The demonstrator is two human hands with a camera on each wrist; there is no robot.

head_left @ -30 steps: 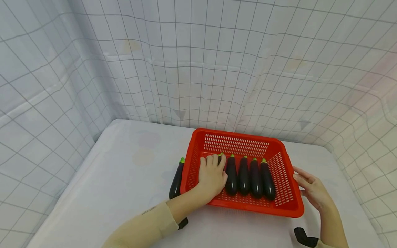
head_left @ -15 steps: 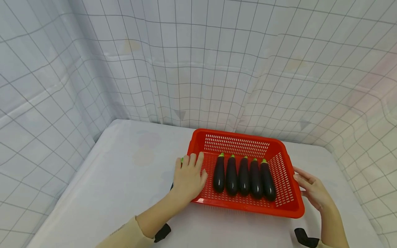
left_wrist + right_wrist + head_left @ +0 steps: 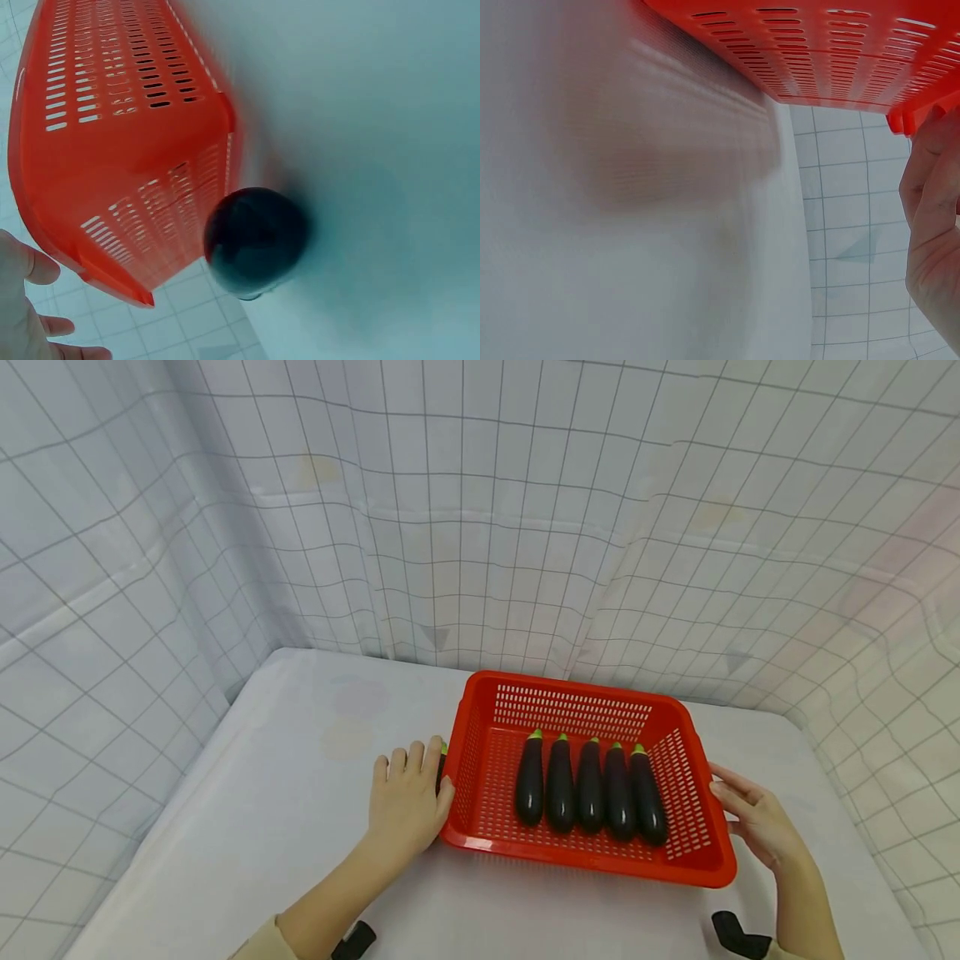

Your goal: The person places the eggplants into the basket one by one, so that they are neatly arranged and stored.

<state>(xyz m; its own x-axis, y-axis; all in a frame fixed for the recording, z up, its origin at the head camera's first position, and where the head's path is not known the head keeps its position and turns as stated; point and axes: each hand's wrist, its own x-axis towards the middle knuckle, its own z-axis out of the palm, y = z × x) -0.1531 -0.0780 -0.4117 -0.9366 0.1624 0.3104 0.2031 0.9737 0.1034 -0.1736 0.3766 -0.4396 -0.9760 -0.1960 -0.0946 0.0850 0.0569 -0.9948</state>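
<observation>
My left hand hovers left of the red plastic basket, fingers extended, over a dark eggplant that lies outside along the basket's side. Most of that eggplant is hidden under the hand in the head view. From the left wrist, the rounded end of the eggplant shows beside the basket wall, with the fingers apart from it. My right hand holds the basket's right rim, thumb on the edge. The right wrist view shows its curled fingers at the rim.
Several eggplants lie side by side in the basket, green stems pointing away, with bare mesh floor left of them. The white-covered table ends at a grid-patterned curtain behind and at both sides.
My left hand has let go of the leftmost eggplant in the basket, risen out over the left rim and moved left above the eggplant outside. My right hand stays at the rim.
</observation>
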